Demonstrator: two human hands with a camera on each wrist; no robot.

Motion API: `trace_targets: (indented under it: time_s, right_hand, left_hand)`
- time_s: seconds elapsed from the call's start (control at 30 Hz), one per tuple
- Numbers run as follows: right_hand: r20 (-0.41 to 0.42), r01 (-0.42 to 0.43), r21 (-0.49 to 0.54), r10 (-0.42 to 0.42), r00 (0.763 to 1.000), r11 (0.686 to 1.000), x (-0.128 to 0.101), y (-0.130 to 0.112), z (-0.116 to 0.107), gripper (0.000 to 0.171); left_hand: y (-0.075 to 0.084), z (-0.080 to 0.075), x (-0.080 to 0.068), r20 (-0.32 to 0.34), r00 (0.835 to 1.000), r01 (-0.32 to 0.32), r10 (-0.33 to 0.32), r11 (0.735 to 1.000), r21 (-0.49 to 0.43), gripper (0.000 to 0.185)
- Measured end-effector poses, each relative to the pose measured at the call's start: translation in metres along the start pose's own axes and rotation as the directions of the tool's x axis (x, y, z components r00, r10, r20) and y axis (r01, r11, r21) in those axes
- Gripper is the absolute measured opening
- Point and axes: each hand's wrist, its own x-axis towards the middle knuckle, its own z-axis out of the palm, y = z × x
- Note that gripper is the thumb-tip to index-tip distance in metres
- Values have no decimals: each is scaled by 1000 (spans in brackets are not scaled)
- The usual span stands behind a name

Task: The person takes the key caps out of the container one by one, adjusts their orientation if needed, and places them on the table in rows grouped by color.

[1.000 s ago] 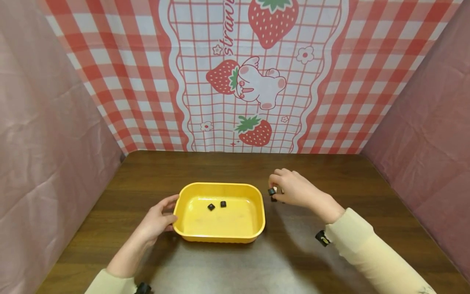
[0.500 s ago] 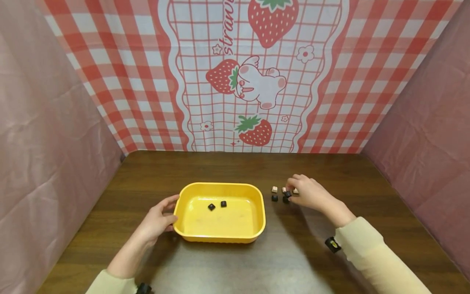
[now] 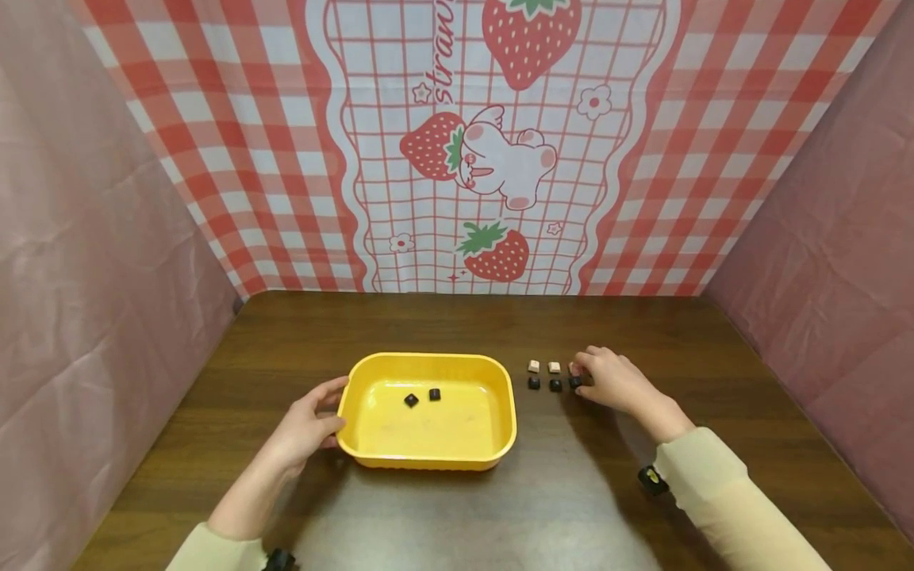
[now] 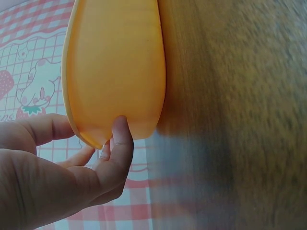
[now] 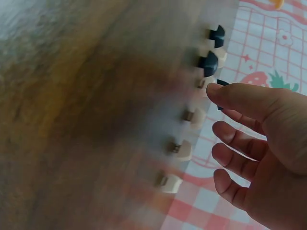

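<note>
My left hand (image 3: 303,428) grips the left end of a yellow plastic tub (image 3: 428,462), its fingers and thumb spread around the end wall. Two black keycaps lie inside the tub, one of them a black keycap (image 3: 435,394) set squarer than the other. To the right of the tub, my right hand (image 3: 617,385) pinches a black keycap (image 5: 222,82) between thumb and index finger, low over the table. This keycap is at the right end of a row with two more black keycaps (image 3: 555,385). Just behind runs a row of cream keycaps (image 3: 554,367), its right one partly covered by my fingers.
The brown wooden table (image 3: 457,523) carries the tub and keycaps. More cream keycaps (image 5: 183,151) stand in a line past my right hand in the right wrist view. A red checked strawberry cloth (image 3: 657,198) hangs behind, with pink cloth on both sides.
My right hand has moved right, from near the tub to the right end of the black row, carrying a black keycap down. My left hand and the tub have stayed put.
</note>
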Motion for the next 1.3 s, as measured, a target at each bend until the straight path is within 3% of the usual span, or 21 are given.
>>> trace_targets:
  time_s: [0.33,0.6,1.3]
  right_hand:
    - [46,-49,71,46,998,996,-1,11,10,22]
    - [43,-42,98,38,998,994,-1,16,14,23]
    - [38,-37,94,33,999,995,1,12,14,21]
  left_hand:
    - [-1,0,0,-3,1000,0,0,1000,1,61]
    - [-1,0,1,-2,1000,-6,6,1000,-1,62]
    - [1,-1,0,5,1000,-2,2,1000,8,61]
